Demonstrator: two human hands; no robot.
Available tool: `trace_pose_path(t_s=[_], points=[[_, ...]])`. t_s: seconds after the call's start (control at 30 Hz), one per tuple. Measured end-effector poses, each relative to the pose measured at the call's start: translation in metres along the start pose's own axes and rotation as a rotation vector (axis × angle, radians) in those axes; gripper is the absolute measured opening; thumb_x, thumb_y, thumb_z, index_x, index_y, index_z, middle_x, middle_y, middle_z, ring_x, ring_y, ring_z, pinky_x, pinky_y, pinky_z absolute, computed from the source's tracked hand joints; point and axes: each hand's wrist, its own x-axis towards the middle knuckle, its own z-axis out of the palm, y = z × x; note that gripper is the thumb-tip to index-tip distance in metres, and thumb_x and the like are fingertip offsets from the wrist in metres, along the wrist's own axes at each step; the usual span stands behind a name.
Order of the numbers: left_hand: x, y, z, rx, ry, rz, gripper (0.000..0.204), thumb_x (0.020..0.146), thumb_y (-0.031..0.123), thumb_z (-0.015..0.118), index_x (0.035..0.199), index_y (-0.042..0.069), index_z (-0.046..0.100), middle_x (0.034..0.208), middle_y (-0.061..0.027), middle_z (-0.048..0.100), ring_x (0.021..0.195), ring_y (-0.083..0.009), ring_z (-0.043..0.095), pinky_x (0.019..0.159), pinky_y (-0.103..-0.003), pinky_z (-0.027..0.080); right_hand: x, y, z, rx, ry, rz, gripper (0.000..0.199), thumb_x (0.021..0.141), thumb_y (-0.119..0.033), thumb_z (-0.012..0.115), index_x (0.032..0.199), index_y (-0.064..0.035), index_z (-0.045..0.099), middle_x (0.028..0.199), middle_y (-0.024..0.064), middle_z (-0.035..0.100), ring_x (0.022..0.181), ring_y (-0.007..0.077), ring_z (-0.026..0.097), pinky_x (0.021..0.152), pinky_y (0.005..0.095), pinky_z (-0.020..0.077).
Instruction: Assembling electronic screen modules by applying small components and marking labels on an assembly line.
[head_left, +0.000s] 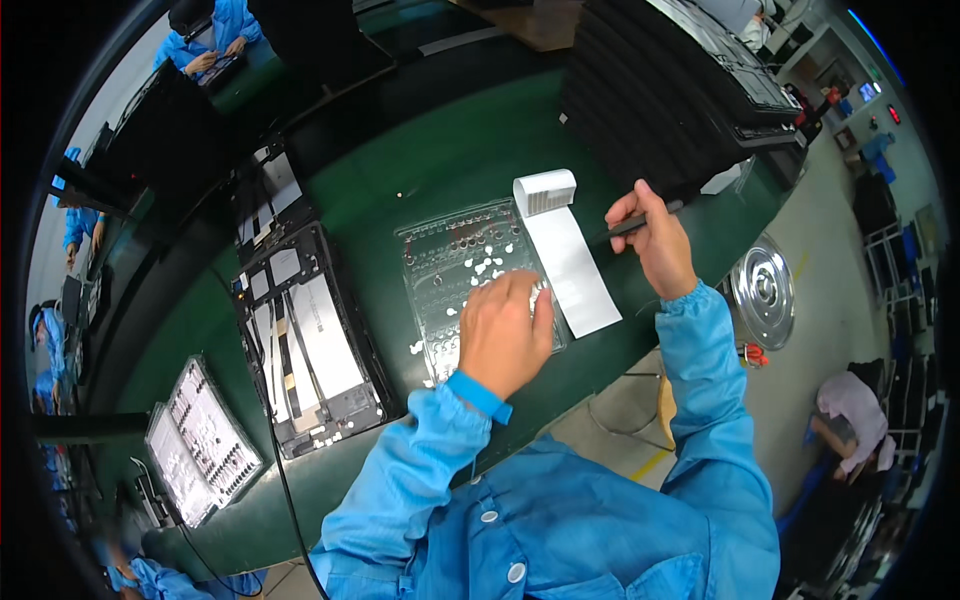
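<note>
My left hand (505, 330) rests palm down on a clear plastic tray (425, 290), its thumb apart from the fingers; I see nothing gripped in it. Small white pieces (487, 268) lie scattered on the tray around the fingertips, and what is under the palm is hidden. My right hand (655, 240) is raised above the table, closed around slim black tweezers (630, 226) that point left. Between the hands lies a long white paper strip (575, 275), its far end curled into a printed roll (546, 190).
Left of the tray are opened flat black devices (315, 340) with silver panels and a dark cable. Another tray of small parts (205, 440) sits at the near left. A tall black stack (660, 100) rises at the far right. Beyond the table's right edge stands a round metal stool (765, 290).
</note>
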Motion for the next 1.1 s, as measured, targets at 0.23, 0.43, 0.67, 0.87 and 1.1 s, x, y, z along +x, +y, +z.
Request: trace_pose_path(t_s=[0.23, 0.43, 0.67, 0.87, 1.1], points=[[0.093, -0.036, 0.045, 0.329, 0.322, -0.068, 0.044, 0.087, 0.021, 0.073, 0.123, 0.0, 0.061, 0.11, -0.0206, 0.066, 0.102, -0.0392, 0.061, 0.089, -0.046, 0.046, 0.02, 0.0, 0.004, -0.355, -0.176, -0.248, 0.037, 0.108, -0.034, 0.046, 0.102, -0.0023, 0.064, 0.078, 0.0029, 0.06, 0.079, 0.011, 0.058, 0.072, 0.0291, 0.0497], [0.111, -0.052, 0.054, 0.13, 0.059, -0.074, 0.044, 0.085, 0.014, 0.073, 0.125, 0.002, 0.061, 0.096, -0.0159, 0.069, 0.097, -0.0337, 0.063, 0.089, -0.047, 0.044, 0.033, 0.005, 0.019, -0.917, 0.0, -0.426, 0.04, 0.093, -0.013, 0.07, 0.132, -0.014, 0.062, 0.109, 0.0098, 0.063, 0.086, 0.0211, 0.063, 0.078, 0.0308, 0.0523], [0.118, -0.039, 0.039, -0.268, -0.133, -0.284, 0.035, 0.087, 0.012, 0.075, 0.119, -0.001, 0.069, 0.089, -0.0168, 0.073, 0.08, -0.0276, 0.071, 0.076, -0.037, 0.056, 0.057, 0.014, 0.004, -0.807, -0.245, -0.485, 0.025, 0.087, -0.012, 0.074, 0.111, -0.005, 0.073, 0.1, 0.0139, 0.069, 0.082, 0.0246, 0.068, 0.07, 0.0341, 0.0531], [0.113, -0.023, 0.033, -0.141, -0.077, -0.306, 0.041, 0.086, 0.016, 0.077, 0.12, -0.004, 0.067, 0.091, -0.0165, 0.074, 0.083, -0.0244, 0.073, 0.076, -0.036, 0.056, 0.068, 0.002, 0.006, -0.84, -0.342, -0.282, 0.024, 0.088, -0.014, 0.075, 0.11, -0.0056, 0.074, 0.095, 0.0111, 0.07, 0.073, 0.0168, 0.062, 0.063, 0.0298, 0.0475], [0.112, -0.024, 0.026, -0.707, 0.043, -0.312, 0.038, 0.09, 0.005, 0.073, 0.125, -0.007, 0.061, 0.099, -0.0138, 0.073, 0.088, -0.0165, 0.071, 0.079, -0.028, 0.057, 0.034, -0.007, 0.002, -0.47, 0.027, -0.268, 0.041, 0.093, -0.028, 0.074, 0.124, -0.0037, 0.066, 0.103, 0.0095, 0.073, 0.092, 0.0194, 0.067, 0.076, 0.0316, 0.0511]])
